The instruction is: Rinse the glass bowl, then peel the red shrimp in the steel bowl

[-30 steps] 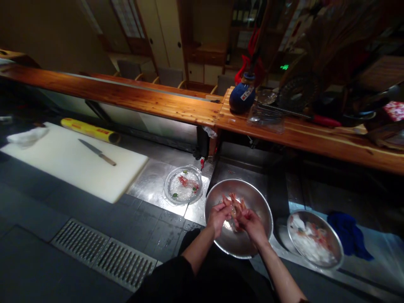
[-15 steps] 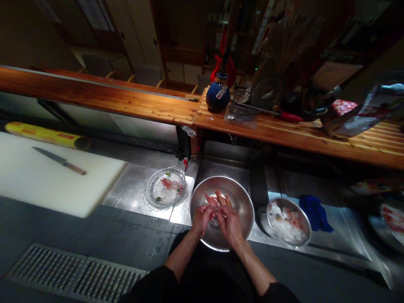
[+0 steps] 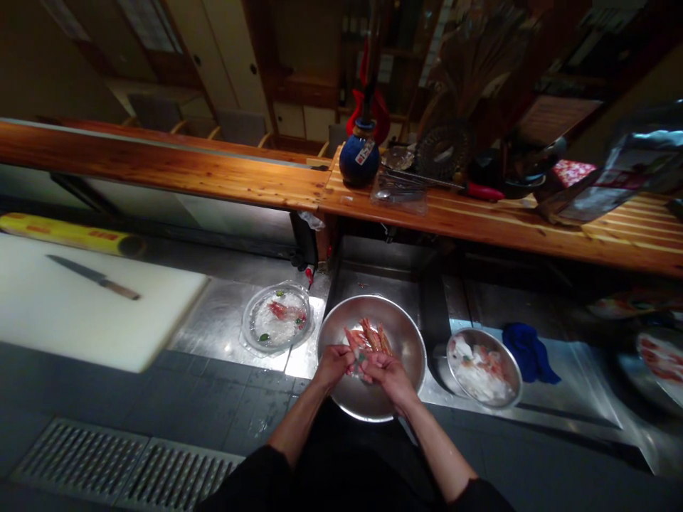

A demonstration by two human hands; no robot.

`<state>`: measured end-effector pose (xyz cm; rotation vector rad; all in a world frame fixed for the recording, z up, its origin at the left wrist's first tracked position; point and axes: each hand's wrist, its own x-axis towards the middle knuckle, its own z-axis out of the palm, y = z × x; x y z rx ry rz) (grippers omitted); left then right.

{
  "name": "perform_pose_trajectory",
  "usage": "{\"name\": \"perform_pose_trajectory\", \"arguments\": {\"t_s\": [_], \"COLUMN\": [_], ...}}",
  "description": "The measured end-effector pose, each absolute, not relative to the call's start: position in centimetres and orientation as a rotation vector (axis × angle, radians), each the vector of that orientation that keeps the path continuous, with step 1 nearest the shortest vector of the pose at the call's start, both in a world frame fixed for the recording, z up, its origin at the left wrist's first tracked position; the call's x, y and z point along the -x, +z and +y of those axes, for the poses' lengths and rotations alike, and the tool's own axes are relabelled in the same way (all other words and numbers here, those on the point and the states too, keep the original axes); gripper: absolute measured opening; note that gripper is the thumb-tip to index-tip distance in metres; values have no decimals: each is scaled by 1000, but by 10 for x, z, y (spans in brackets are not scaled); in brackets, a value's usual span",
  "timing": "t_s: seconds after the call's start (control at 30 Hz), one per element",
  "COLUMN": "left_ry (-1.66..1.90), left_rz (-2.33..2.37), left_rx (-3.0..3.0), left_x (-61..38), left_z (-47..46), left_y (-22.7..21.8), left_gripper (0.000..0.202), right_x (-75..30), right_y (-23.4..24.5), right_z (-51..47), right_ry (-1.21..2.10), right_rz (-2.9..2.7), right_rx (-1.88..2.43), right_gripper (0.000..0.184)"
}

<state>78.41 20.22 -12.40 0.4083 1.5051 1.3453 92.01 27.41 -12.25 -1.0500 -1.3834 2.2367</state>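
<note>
Over a large steel bowl (image 3: 410, 340), my left hand (image 3: 334, 363) and my right hand (image 3: 388, 370) meet, both with fingers closed around a small pink shrimp (image 3: 358, 358). A few more orange-pink shrimp (image 3: 369, 334) lie in the bowl just beyond my fingers. Black sleeves cover both forearms near the bottom edge.
A clear dish (image 3: 276, 325) with ice and shrimp sits left of the bowl. A smaller steel bowl (image 3: 484, 367) with ice and shrimp stands right, beside a blue cloth (image 3: 529, 352). A white cutting board (image 3: 80, 313) with a knife (image 3: 94, 277) lies far left. A wooden counter (image 3: 213, 178) runs behind.
The view has swung to the right, so the board and bowls sit further left. My hands stay together over the bowl, drawn slightly nearer to me.
</note>
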Motion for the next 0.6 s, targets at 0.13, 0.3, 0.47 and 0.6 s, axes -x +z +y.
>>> {"name": "perform_pose_trajectory", "arguments": {"t_s": [0.13,0.3,0.47,0.6], "left_ry": [1379,1405,1364,1362], "left_rz": [1351,1271,1634,1669], "left_rx": [-413,-422,-632,-655], "left_x": [-783,-788,-789,-791], "left_z": [202,203,205,207], "left_y": [-121,-118,-117,-118], "left_gripper": [31,36,32,33], "right_x": [-923,-928,-924,-912], "right_y": [-118,-113,-112,-107], "right_z": [278,285,300,304], "right_ry": [2389,2695,2337,2071], "right_rz": [-1211,-883,-1459,-1642], "right_rx": [1035,1014,1089,1027], "right_gripper": [31,37,36,37]}}
